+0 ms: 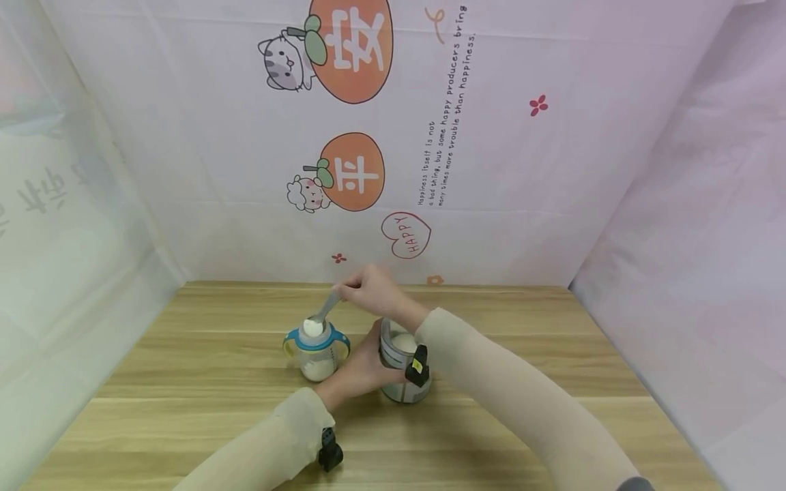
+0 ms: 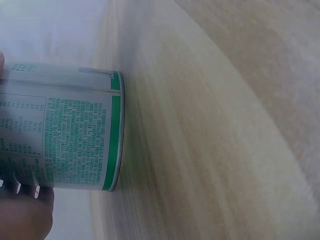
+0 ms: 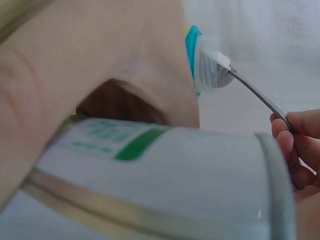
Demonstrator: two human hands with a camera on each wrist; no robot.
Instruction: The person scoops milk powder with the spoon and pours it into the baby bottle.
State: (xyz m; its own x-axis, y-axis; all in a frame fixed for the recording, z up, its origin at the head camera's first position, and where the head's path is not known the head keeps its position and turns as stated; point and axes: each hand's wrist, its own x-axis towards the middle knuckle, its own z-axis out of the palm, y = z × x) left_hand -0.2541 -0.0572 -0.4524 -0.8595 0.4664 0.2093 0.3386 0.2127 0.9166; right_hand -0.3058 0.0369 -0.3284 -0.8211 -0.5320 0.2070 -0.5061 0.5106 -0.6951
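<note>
In the head view my right hand [image 1: 374, 292] pinches the handle of a grey metal spoon [image 1: 329, 305]. White powder [image 1: 313, 327] is heaped on the spoon's bowl, right at the mouth of a baby bottle [image 1: 318, 356]. The bottle stands upright, lidless, with a blue collar and two side handles, and white powder lies at its bottom. My left hand [image 1: 365, 367] grips a powder can [image 1: 402, 393] from its left side. Green print covers the can [image 2: 75, 135] in the left wrist view. White powder shows inside its open top, partly hidden by my right forearm.
Bottle and can stand close together on a wooden table [image 1: 510, 409]. A printed white cloth [image 1: 491, 150] hangs behind the table, with more cloth at both sides. Black camera mounts [image 1: 330, 451] sit on both sleeves. My right forearm crosses above the can.
</note>
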